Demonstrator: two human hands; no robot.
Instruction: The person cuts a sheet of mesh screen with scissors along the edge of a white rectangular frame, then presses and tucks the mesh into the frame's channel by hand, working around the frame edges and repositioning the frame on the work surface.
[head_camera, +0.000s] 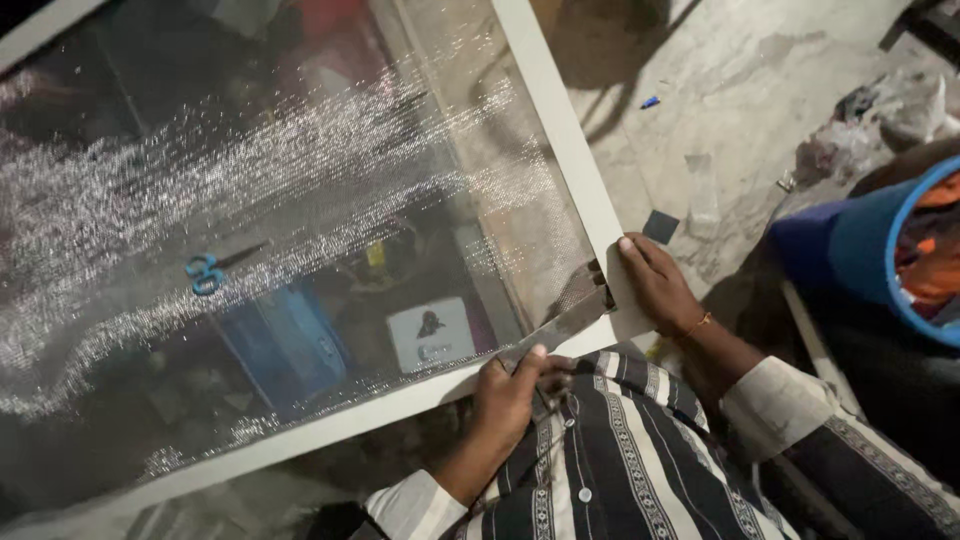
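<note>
White frame (560, 140) corner under flat open R hand (655, 285); L hand (510, 390) pinching loose mesh strip (560, 325), scissors (215, 268) beneath screen.

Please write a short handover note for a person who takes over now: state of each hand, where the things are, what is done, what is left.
Left hand: pinches the loose strip of mesh at the near rail of the white frame.
Right hand: lies flat on the frame's corner and pins it.
Things: the mesh screen lies across the frame; blue-handled scissors lie on the mesh, away from both hands.
Done: the mesh covers the frame.
Left: the strip at the corner is still attached and hangs loose; whether the other edges are finished cannot be seen.
</note>
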